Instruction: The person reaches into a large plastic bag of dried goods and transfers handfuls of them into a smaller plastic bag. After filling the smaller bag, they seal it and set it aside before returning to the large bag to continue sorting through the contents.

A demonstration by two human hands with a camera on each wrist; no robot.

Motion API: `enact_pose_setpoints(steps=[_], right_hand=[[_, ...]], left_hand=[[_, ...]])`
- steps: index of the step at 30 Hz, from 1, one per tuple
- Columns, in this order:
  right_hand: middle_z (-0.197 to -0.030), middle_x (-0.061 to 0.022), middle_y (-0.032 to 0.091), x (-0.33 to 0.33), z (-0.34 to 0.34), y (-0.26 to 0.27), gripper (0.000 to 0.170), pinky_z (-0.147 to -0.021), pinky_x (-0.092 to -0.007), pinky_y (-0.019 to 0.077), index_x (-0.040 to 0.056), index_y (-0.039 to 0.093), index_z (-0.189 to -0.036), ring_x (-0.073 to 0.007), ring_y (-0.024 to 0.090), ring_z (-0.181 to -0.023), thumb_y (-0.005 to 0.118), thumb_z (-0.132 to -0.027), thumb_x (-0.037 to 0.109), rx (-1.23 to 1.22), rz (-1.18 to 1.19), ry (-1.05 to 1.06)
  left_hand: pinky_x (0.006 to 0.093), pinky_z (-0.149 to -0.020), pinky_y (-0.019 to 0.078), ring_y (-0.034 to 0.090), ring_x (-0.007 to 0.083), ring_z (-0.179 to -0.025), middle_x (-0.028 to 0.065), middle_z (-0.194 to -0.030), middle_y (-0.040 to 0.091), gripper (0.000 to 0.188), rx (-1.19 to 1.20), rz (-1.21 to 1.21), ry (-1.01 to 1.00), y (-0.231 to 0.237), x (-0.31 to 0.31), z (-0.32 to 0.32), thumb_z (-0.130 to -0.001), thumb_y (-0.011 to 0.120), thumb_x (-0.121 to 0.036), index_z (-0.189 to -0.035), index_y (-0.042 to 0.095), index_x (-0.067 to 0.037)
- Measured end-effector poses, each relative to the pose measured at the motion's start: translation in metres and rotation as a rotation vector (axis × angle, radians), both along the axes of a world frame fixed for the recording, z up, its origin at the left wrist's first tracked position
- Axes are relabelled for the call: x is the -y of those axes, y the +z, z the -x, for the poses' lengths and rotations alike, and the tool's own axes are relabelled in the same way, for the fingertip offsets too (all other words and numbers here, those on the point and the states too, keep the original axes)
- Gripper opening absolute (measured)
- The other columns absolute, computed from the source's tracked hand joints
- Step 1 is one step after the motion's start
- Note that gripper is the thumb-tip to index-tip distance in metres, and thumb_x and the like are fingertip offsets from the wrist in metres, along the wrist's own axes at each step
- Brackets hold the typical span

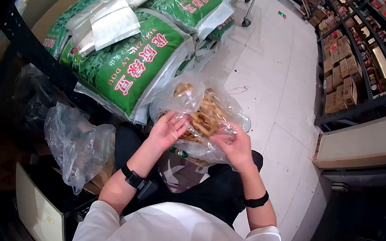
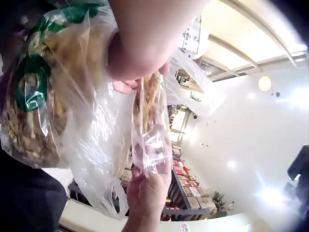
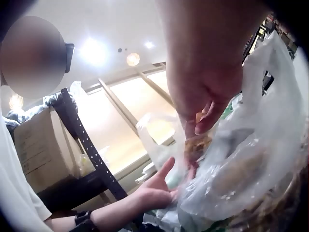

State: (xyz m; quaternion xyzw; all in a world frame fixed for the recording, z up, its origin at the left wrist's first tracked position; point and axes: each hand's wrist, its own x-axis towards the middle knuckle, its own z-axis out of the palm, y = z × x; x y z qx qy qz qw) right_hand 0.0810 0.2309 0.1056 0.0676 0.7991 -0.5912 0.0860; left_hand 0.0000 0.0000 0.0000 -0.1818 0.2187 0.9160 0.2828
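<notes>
Clear, glossy film forms the slim packet (image 2: 152, 121), creased and catching bright highlights, with tan strips packed in its upper part and a nearly see-through lower end. It lies between the two hands, above the person's lap. In the left wrist view the right hand (image 1: 236, 143) pinches the packet's lower end between thumb and fingers. The left hand (image 1: 168, 129) is at the opposite end, thumb standing away from the fingers; whether these grip the film cannot be told.

Around the hands, a thin, cloudy carrier bag (image 2: 94, 145) hangs in wrinkled folds. Next to it is a larger bag (image 2: 60, 92), transparent with green print, full of brown and yellowish pieces. Dark trousers (image 1: 216, 187) show below.

Farther out, to the person's left, lies a crumpled clear plastic bag (image 1: 77, 144). Ahead are stacked green sacks (image 1: 108, 58) with red lettering outlined in white; folded white plastic bags (image 1: 115, 22) rest on top. Pale floor tiles (image 1: 266, 81) run off to the right, towards shelves bearing cardboard boxes (image 1: 342, 81).
</notes>
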Motion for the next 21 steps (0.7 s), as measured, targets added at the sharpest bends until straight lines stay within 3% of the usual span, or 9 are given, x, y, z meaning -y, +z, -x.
enact_pose_setpoints(steps=[2,3,5,9,13,16,18,21], right_hand=[[-0.103,-0.0134,0.068,0.013,-0.006,-0.003,0.052,-0.076,-0.0292,0.0562,0.0023,0.055,-0.128,-0.0228,0.071,-0.096,0.077,-0.080,0.005,-0.112,0.081,-0.049],[-0.103,-0.0134,0.068,0.020,-0.012,-0.009,0.052,-0.076,-0.0292,0.0562,0.0023,0.055,-0.128,-0.0228,0.071,-0.096,0.077,-0.080,0.005,-0.096,0.087,-0.050],[-0.106,-0.0147,0.067,0.027,-0.009,-0.020,0.054,-0.074,-0.0292,0.0564,0.0018,0.054,-0.128,-0.0210,0.071,-0.095,0.078,-0.079,0.005,-0.123,0.038,-0.063],[-0.111,-0.0151,0.066,0.032,-0.015,-0.026,0.056,-0.073,-0.0284,0.0568,0.0035,0.053,-0.131,-0.0206,0.069,-0.101,0.078,-0.080,0.006,-0.193,0.073,-0.114],[-0.112,-0.0142,0.067,0.029,-0.026,-0.015,0.056,-0.074,-0.0286,0.0570,0.0037,0.054,-0.131,-0.0199,0.069,-0.097,0.077,-0.080,0.005,-0.280,-0.032,-0.113],[-0.106,-0.0129,0.069,0.023,-0.032,-0.012,0.044,-0.071,-0.0284,0.0563,0.0028,0.061,-0.121,-0.0191,0.070,-0.089,0.076,-0.080,0.006,-0.310,-0.176,-0.156],[-0.094,-0.0113,0.071,0.016,-0.029,-0.016,0.029,-0.067,-0.0289,0.0550,0.0023,0.066,-0.108,-0.0192,0.069,-0.081,0.076,-0.081,0.009,-0.311,-0.292,-0.052],[-0.083,-0.0100,0.071,0.021,-0.025,-0.015,0.020,-0.064,-0.0302,0.0538,0.0019,0.068,-0.099,-0.0199,0.070,-0.077,0.075,-0.082,0.010,-0.321,-0.313,-0.084]], left_hand=[[0.0381,-0.093,0.0515,0.062,0.0227,-0.105,0.0078,-0.114,0.065,0.031,-0.033,0.073,-0.104,0.020,-0.016,-0.010,-0.095,0.064,-0.029,-0.116,0.060,-0.007],[0.0381,-0.093,0.0515,0.062,0.0227,-0.105,0.0078,-0.114,0.065,0.031,-0.017,0.079,-0.105,0.029,-0.021,-0.020,-0.095,0.064,-0.029,-0.116,0.060,-0.007],[0.0368,-0.090,0.0526,0.064,0.0192,-0.100,0.0066,-0.108,0.066,0.029,-0.009,0.317,-0.202,0.043,-0.034,-0.022,-0.094,0.065,-0.030,-0.111,0.062,-0.006],[0.0326,-0.078,0.0578,0.064,0.0153,-0.077,0.0064,-0.092,0.065,0.026,-0.085,0.453,-0.100,0.039,-0.037,-0.025,-0.095,0.065,-0.027,-0.100,0.062,-0.001],[0.0309,-0.073,0.0590,0.065,0.0157,-0.074,0.0079,-0.090,0.065,0.025,-0.117,0.496,-0.090,0.034,-0.032,-0.027,-0.097,0.062,-0.023,-0.098,0.061,0.001],[0.0314,-0.074,0.0589,0.066,0.0163,-0.077,0.0074,-0.088,0.064,0.022,-0.136,0.477,-0.094,0.026,-0.030,-0.027,-0.098,0.060,-0.021,-0.098,0.061,0.002],[0.0323,-0.076,0.0583,0.068,0.0181,-0.080,0.0092,-0.091,0.066,0.022,-0.110,0.502,-0.098,0.026,-0.032,-0.028,-0.098,0.060,-0.021,-0.101,0.062,0.001],[0.0341,-0.080,0.0572,0.067,0.0193,-0.084,0.0109,-0.096,0.067,0.026,-0.124,0.516,-0.194,0.029,-0.033,-0.030,-0.096,0.063,-0.025,-0.103,0.062,0.000]])
